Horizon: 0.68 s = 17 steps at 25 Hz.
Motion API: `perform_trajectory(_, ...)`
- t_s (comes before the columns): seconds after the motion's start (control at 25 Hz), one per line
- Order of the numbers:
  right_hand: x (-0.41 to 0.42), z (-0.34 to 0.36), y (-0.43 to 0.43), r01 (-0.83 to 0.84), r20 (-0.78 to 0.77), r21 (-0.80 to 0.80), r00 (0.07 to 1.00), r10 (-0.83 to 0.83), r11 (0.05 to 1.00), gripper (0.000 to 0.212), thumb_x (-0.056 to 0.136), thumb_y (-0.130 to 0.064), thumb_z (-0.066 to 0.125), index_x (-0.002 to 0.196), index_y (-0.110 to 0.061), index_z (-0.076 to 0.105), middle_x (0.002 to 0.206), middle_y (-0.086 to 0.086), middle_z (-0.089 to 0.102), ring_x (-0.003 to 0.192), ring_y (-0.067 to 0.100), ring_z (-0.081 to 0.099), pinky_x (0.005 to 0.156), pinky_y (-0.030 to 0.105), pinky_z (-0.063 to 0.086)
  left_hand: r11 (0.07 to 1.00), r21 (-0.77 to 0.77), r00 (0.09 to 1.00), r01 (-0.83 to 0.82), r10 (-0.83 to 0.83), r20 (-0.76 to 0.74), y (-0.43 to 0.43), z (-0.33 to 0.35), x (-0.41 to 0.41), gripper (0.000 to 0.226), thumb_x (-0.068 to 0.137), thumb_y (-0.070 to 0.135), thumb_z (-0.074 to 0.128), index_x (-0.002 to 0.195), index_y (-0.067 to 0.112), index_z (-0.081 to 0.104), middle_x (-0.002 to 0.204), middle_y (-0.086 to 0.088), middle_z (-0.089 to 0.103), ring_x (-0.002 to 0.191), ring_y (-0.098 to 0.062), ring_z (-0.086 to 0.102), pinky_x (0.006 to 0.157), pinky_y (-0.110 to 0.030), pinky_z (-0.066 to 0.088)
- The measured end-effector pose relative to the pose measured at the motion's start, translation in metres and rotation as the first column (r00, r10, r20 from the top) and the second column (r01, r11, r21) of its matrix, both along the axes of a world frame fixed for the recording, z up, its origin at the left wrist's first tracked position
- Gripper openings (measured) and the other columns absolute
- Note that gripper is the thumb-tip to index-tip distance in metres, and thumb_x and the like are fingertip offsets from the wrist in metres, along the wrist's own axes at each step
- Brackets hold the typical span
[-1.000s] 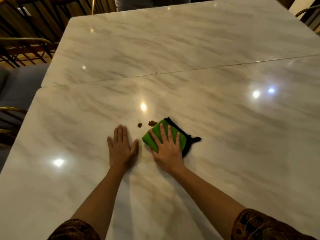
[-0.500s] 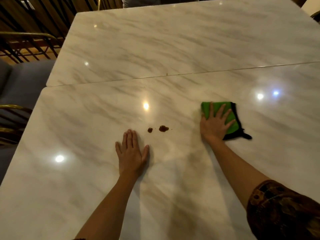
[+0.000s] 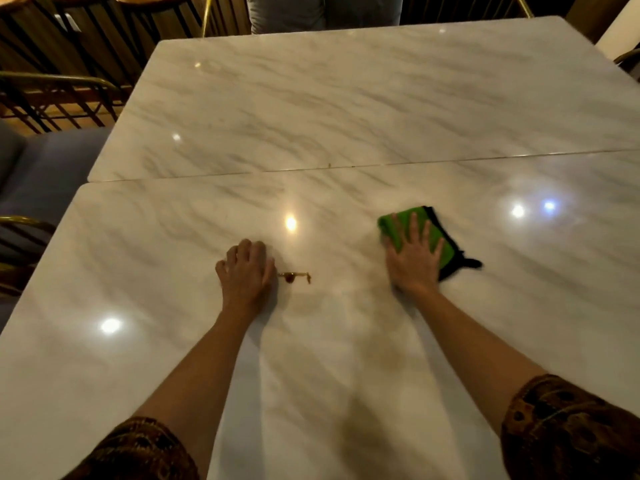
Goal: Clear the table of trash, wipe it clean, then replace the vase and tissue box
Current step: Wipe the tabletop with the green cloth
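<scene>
A green cloth with a black edge lies on the white marble table, right of centre. My right hand presses flat on the cloth with its fingers spread. My left hand rests on the tabletop with its fingers curled under and nothing in it. Just right of its thumb is a small brown stain, drawn out into a short streak. No vase, tissue box or trash shows in view.
A seam crosses the tabletop between two slabs. Chairs with metal frames and grey cushions stand along the left side. More seating is at the far end, and wooden stools are at the back left.
My left hand went from flat to curled beside the stain. The two brown drops now look like one streak. My right hand slid the cloth rightward, away from the stain.
</scene>
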State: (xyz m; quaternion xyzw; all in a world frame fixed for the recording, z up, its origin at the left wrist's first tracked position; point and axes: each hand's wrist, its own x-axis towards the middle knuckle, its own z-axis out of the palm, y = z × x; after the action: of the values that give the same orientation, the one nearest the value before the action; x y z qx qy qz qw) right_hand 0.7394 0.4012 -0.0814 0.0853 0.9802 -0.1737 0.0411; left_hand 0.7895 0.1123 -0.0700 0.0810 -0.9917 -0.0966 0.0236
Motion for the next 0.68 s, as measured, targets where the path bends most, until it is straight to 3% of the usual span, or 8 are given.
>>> perform_trajectory(0.16, -0.063, -0.005, 0.043, 0.143, 0.015, 0.075, 0.989, -0.145, 0.987, 0.056, 0.098, -0.056, 0.017, 0.149, -0.042, -0.001, 0.161, -0.002, -0.003, 0.147, 0.024, -0.004, 0.116, 0.055, -0.005, 0.999, 0.046, 0.998, -0.014, 0.016, -0.053, 0.001, -0.018, -0.019, 0.048, 0.092, 0.04, 0.025, 0.134, 0.022, 0.04, 0.142, -0.005, 0.041, 0.13, -0.026, 0.035, 0.104, -0.049, 0.028)
perform_trajectory(0.36, -0.138, -0.006, -0.001, 0.229, 0.052, 0.151, 0.97, -0.239, 0.962, 0.059, 0.098, -0.056, 0.014, 0.151, -0.035, -0.001, 0.16, 0.01, -0.005, 0.146, 0.035, -0.006, 0.112, 0.064, -0.002, 0.996, 0.079, 0.999, -0.032, 0.035, -0.038, -0.003, -0.022, -0.021, 0.063, 0.09, 0.051, 0.02, 0.14, 0.017, 0.038, 0.148, -0.007, 0.038, 0.137, -0.027, 0.031, 0.109, -0.051, 0.025)
perform_trajectory(0.52, -0.149, -0.006, -0.079, 0.047, 0.023, 0.118, 0.998, -0.05, 0.992, 0.057, 0.099, -0.055, 0.016, 0.151, -0.035, 0.003, 0.16, 0.009, -0.002, 0.146, 0.035, -0.004, 0.111, 0.064, -0.004, 0.991, 0.133, 0.999, -0.021, 0.024, -0.023, -0.003, -0.021, -0.02, 0.069, 0.089, 0.056, 0.016, 0.145, 0.02, 0.031, 0.154, -0.003, 0.028, 0.143, -0.022, 0.02, 0.115, -0.05, 0.016)
perform_trajectory(0.68, -0.099, -0.001, -0.152, -0.307, 0.022, 0.028, 0.952, 0.306, 0.951, 0.057, 0.099, -0.053, 0.017, 0.151, -0.035, 0.002, 0.16, 0.008, -0.009, 0.145, 0.035, -0.011, 0.112, 0.062, -0.009, 0.989, 0.144, 0.999, -0.031, 0.036, -0.032, -0.002, -0.019, -0.02, 0.069, 0.088, 0.057, 0.016, 0.145, 0.022, 0.032, 0.154, -0.002, 0.028, 0.144, -0.019, 0.02, 0.116, -0.049, 0.015)
